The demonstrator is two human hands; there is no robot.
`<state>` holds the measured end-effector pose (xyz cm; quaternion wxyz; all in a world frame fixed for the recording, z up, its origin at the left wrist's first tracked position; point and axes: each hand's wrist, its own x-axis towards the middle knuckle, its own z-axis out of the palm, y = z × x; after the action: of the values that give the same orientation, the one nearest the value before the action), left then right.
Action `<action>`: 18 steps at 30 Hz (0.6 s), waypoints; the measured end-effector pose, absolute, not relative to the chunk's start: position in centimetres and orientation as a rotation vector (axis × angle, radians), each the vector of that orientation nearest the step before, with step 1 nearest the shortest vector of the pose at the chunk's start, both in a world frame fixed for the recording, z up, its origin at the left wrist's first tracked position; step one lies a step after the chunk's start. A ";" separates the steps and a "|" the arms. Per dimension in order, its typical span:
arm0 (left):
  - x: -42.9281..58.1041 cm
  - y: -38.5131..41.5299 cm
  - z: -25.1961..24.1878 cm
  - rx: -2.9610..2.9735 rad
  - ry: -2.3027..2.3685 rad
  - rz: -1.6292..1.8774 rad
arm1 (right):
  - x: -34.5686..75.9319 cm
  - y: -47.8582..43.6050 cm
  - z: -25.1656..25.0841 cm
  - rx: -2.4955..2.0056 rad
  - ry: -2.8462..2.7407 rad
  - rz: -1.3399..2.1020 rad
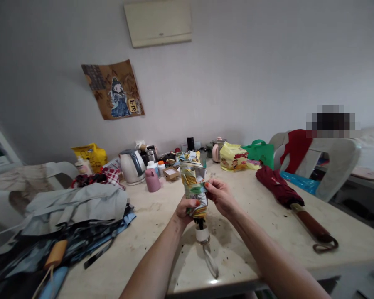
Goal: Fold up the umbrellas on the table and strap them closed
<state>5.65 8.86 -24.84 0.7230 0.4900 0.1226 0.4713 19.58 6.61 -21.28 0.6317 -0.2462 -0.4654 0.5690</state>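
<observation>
A folded compact umbrella (193, 176) with a yellow, green and white canopy is held up over the middle of the table. Its white handle (202, 234) points down toward me, and a pale wrist strap hangs from it. My left hand (187, 208) is wrapped round the lower canopy, just above the handle. Higher up on the right side, my right hand (220, 196) pinches a green strip of the umbrella between thumb and fingers. The canopy's far side is hidden from view.
A dark red folded umbrella (282, 187) lies at the right. Loose umbrellas (77, 211) are heaped at the left. Behind stand a kettle (132, 166), a pink jug (152, 180), a yellow food bag (233, 157) and a green bag (263, 153). Someone sits by the chairs at right.
</observation>
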 end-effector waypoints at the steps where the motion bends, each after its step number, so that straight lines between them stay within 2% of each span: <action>1: 5.6 8.8 -24.8 1.085 0.266 1.037 | 19.6 6.6 -21.3 -0.558 -1.069 1.298; 10: 5.2 8.4 -24.4 1.124 0.183 0.875 | 19.7 7.4 -22.3 -0.679 -1.215 1.312; 18: 5.7 7.8 -24.3 1.065 0.111 0.778 | 21.1 6.9 -20.8 -0.638 -1.258 0.654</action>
<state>5.73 7.82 -24.31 0.7889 0.4946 0.0514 0.3610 21.11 6.88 -20.78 0.7127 -0.2880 -0.5676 0.2950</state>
